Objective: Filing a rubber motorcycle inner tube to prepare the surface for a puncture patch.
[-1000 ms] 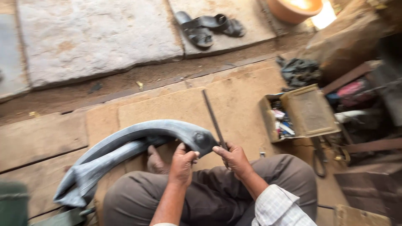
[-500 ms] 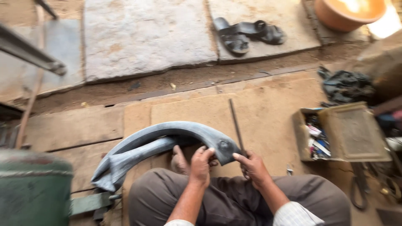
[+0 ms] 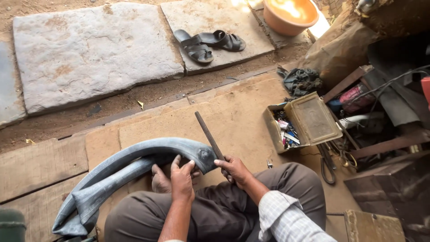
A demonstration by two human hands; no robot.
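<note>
A person sits cross-legged on a worn wooden platform (image 3: 233, 112), with a flattened grey rubber inner tube (image 3: 134, 161) draped in an arc across the lap and the boards in front. The left hand (image 3: 182, 177) presses down on the tube near its bend, fingers spread and curled over the rubber, apparently to pin it flat and keep it from springing away. A bare foot (image 3: 159, 179) tucked just beside that hand seems to brace the tube from underneath. The right hand (image 3: 235, 169) is closed around the lower end of a long dark metal file (image 3: 209, 136), which slants up and away from the body; its shaft lies against the folded end of the tube, where a small round mark (image 3: 204, 155) shows, so the tool looks set to work that spot. To the right, within arm's reach, an open rusty metal box (image 3: 309, 121) holds small coloured bits, its lid lying back flat; a pair of scissors (image 3: 328, 163) lies near it on the floor, and a dark bundle of rag (image 3: 301, 80) sits beyond. Well apart, past the platform's edge, a pair of black sandals (image 3: 207, 44) rests on a stone slab (image 3: 94, 54), and an orange basin (image 3: 291, 15) stands at the top of the view, cut off by the frame.
</note>
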